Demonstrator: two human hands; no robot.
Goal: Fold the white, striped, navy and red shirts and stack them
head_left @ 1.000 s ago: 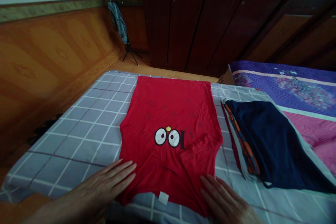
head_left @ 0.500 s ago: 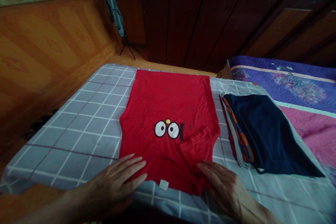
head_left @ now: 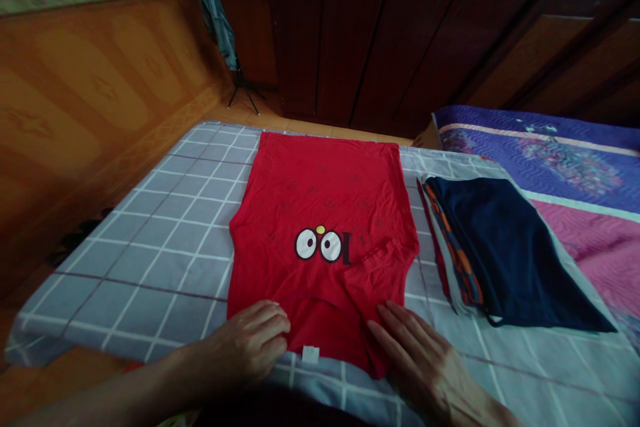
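A red T-shirt lies spread on the checked cloth, its collar end towards me and its hem at the far side. Two cartoon eyes are printed on it, and a white label shows at the neck. On the right, a sleeve is folded inward over the body. My left hand has its fingers curled at the shirt's near left corner, closed on the fabric; the thumb side is partly hidden. Fingers stretched out, my right hand rests flat on the near right corner.
To the right sits a stack of folded clothes, dark blue on top. A grey checked cloth covers the surface. Beyond are a purple and pink bedspread, a dark wooden wardrobe and a stand with a hanging blue-grey garment.
My left hand's fingers, stretched flat before, are now curled in at the shirt's corner, slightly further right. My right hand stays flat and has shifted slightly left.
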